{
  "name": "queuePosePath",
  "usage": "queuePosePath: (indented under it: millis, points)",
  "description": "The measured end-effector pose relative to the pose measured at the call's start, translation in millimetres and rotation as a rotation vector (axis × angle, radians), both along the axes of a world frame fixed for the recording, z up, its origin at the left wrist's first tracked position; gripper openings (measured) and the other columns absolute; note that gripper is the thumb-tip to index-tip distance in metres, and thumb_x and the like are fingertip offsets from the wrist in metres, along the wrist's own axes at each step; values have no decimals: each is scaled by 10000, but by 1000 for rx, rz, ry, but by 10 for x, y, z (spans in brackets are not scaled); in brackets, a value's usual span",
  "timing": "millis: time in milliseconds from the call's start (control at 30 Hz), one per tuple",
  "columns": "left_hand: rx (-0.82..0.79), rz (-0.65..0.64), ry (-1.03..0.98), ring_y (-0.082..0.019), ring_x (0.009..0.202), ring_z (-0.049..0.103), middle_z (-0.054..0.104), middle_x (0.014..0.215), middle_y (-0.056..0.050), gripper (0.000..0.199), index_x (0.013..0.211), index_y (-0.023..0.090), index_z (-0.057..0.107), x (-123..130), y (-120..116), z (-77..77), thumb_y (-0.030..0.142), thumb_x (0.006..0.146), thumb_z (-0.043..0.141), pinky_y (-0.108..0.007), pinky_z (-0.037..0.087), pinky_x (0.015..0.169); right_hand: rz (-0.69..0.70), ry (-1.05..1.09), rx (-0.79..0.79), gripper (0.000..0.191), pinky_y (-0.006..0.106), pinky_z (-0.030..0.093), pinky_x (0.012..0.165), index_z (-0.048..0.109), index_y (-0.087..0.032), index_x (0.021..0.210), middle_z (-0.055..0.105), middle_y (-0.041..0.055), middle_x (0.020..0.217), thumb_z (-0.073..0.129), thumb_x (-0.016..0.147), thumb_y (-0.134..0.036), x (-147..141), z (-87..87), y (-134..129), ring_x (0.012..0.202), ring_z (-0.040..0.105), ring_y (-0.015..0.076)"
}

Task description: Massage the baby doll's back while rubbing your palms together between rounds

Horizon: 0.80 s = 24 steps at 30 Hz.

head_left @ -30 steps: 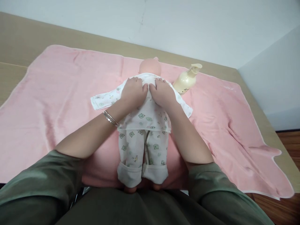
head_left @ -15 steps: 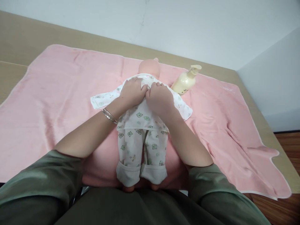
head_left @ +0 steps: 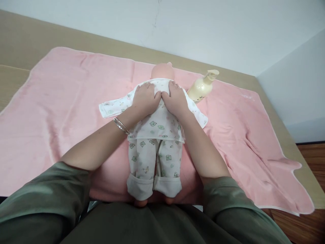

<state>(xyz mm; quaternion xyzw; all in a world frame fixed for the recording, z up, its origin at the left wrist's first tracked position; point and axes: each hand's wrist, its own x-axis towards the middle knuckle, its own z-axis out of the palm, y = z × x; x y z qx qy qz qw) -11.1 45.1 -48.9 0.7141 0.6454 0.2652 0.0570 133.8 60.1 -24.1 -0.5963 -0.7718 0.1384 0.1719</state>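
A baby doll (head_left: 162,71) lies face down on a pink blanket (head_left: 76,91), its head toward the wall and its feet toward me. It wears a white printed top (head_left: 159,127) and matching pants (head_left: 144,157) with rolled cuffs. My left hand (head_left: 145,99) rests flat on the left side of the doll's upper back, fingers extended. Mirroring it, my right hand (head_left: 176,99) lies flat on the right side, fingers spread. The two thumbs meet near the middle of the back. Neither hand holds anything.
A cream pump bottle (head_left: 201,88) lies tilted on the blanket beside the doll's right-hand sleeve. The blanket covers a wooden table (head_left: 274,112) set against a white wall (head_left: 215,37). Wooden floor (head_left: 312,162) shows beyond the table's right edge.
My right hand has gone from curled fingers to lying flat with fingers stretched forward. The bunched cloth at the doll's upper back is now smoother. My left hand has barely shifted.
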Motion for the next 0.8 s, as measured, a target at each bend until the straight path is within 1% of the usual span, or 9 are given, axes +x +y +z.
queuePosePath:
  millis: [100,200,300,367,433,500,600,700,800]
  points:
    - [-31,3,7,-364,1341,617,704,1332,-220,406,1205,136,665,10,-27,40,325,1051,341,-559,442,1239,15,-20,12,677,550,274,1360,402,8,1596,388,228,1726,397,1005,-322,5,11,2,1629,357,364]
    - [-48,7,22,-383,1384,592,678,1388,-242,430,1244,104,656,46,-103,87,303,1057,325,-580,429,1248,43,-7,32,601,568,348,1316,481,-42,1517,442,217,1696,400,999,-336,43,15,24,1594,410,357]
    - [-21,-17,59,-374,1398,584,672,1408,-227,424,1276,106,646,106,-209,139,252,1052,317,-593,409,1262,70,2,43,515,560,415,1264,540,-93,1429,514,202,1643,424,990,-337,79,29,30,1543,467,357]
    - [-13,-44,74,-354,1384,590,676,1391,-223,416,1268,104,649,139,-261,180,210,1039,318,-554,423,1259,65,-13,45,481,548,458,1219,540,-110,1412,590,200,1563,424,996,-323,79,52,13,1465,539,359]
    - [-39,-65,61,-339,1342,611,688,1344,-216,403,1225,115,663,146,-271,224,184,1025,320,-506,469,1225,41,-53,47,459,535,495,1165,548,-104,1397,670,206,1441,406,1016,-317,54,85,-24,1348,616,365]
    - [-88,-62,29,-334,1291,635,702,1298,-200,375,1172,140,675,114,-233,263,187,1008,342,-483,507,1181,23,-121,55,448,528,503,1136,585,-71,1358,713,224,1337,368,1043,-304,8,126,-82,1262,655,375]
    - [-167,-56,-6,-334,1202,666,728,1251,-182,358,1129,154,686,3,-116,295,257,998,369,-478,533,1113,24,-222,83,470,527,484,1134,641,-23,1288,718,258,1301,305,1074,-271,-78,196,-216,1251,655,396]
    - [-235,-81,-32,-312,1112,676,751,1218,-172,433,1121,149,695,-122,2,293,377,1018,341,-442,544,1029,36,-259,97,460,514,479,1129,647,-6,1272,719,264,1279,319,1083,-266,-152,269,-386,1264,645,400]
    - [-255,-100,-18,-298,1085,674,752,1210,-172,486,1132,144,698,-169,37,288,421,1034,312,-417,542,985,72,-273,108,424,497,489,1113,652,-13,1244,722,261,1246,319,1069,-207,-174,319,-494,1257,649,387]
